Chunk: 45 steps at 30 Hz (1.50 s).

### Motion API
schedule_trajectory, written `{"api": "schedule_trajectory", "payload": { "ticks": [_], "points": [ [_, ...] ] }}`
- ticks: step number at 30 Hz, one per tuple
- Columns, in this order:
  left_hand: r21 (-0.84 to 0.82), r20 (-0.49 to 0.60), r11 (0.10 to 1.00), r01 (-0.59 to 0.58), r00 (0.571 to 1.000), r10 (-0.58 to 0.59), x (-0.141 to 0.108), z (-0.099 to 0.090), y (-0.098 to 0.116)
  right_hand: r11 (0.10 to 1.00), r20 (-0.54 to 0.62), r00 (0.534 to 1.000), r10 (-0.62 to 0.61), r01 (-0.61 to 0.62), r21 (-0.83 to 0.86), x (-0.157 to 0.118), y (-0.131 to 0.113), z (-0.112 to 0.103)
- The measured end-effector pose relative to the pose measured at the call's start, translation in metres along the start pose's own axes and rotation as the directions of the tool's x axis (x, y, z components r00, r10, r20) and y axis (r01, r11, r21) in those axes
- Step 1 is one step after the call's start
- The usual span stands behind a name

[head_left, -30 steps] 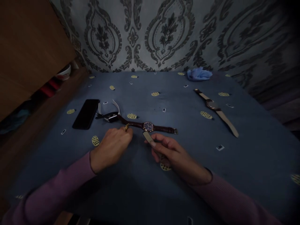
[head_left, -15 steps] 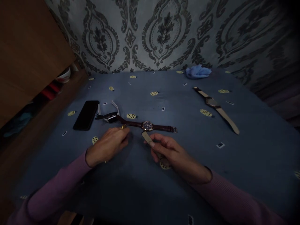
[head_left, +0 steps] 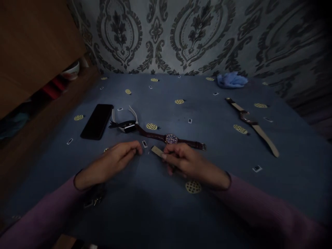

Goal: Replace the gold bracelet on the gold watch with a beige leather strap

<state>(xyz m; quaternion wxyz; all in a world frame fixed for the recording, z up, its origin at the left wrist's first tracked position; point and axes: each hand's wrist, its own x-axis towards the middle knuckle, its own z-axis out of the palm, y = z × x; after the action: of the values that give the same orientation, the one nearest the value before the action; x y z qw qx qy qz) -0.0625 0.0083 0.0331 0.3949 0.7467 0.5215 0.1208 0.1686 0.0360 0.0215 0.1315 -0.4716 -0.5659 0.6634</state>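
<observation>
My right hand pinches a pale-lined watch strap, its free end pointing left above the tablecloth. The rest of that strap is hidden by the fingers. My left hand is closed, fingertips pressed together just left of the strap's end; whatever they hold, if anything, cannot be made out. Beyond the right hand lies a watch with a dark red-brown strap. Its left end touches a smartwatch with a white band. Another watch, with pale strap undersides, lies face down at the right.
A black phone lies at the left on the blue pineapple-print tablecloth. A crumpled blue cloth sits by the wall at the back right. Small shiny metal bits show below my left forearm. A wooden cabinet stands at left.
My left hand has drawn back to the left and down, away from the brown-strapped watch. The right hand keeps the strap, now turned flatter. The view has shifted slightly.
</observation>
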Motion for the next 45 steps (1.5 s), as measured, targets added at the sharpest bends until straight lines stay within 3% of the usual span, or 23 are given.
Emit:
{"api": "schedule_trajectory", "payload": {
  "ticks": [5, 8, 19, 31, 45],
  "points": [
    [0.319, -0.129, 0.947, 0.043, 0.992, -0.002, 0.001, 0.012, 0.003, 0.995, 0.005, 1.0, 0.007, -0.006, -0.097, 0.009, -0.008, -0.006],
    [0.411, -0.159, 0.91, 0.059, 0.987, 0.008, 0.004, 0.015, 0.005, 0.992, 0.014, 0.999, 0.033, -0.031, -0.123, 0.01, -0.011, -0.007],
    [0.427, -0.157, 0.904, 0.013, 0.986, 0.06, 0.015, 0.016, 0.004, 0.982, 0.043, 0.995, 0.089, -0.08, -0.169, 0.014, -0.014, -0.01],
    [0.413, -0.138, 0.91, 0.044, 0.99, 0.015, 0.017, 0.013, 0.006, 0.964, 0.075, 0.989, 0.125, -0.103, -0.244, 0.017, -0.018, -0.012],
    [0.414, -0.126, 0.91, 0.037, 0.992, 0.017, 0.018, 0.013, 0.006, 0.971, 0.068, 0.985, 0.159, -0.144, -0.189, 0.019, -0.021, -0.013]
  ]
}}
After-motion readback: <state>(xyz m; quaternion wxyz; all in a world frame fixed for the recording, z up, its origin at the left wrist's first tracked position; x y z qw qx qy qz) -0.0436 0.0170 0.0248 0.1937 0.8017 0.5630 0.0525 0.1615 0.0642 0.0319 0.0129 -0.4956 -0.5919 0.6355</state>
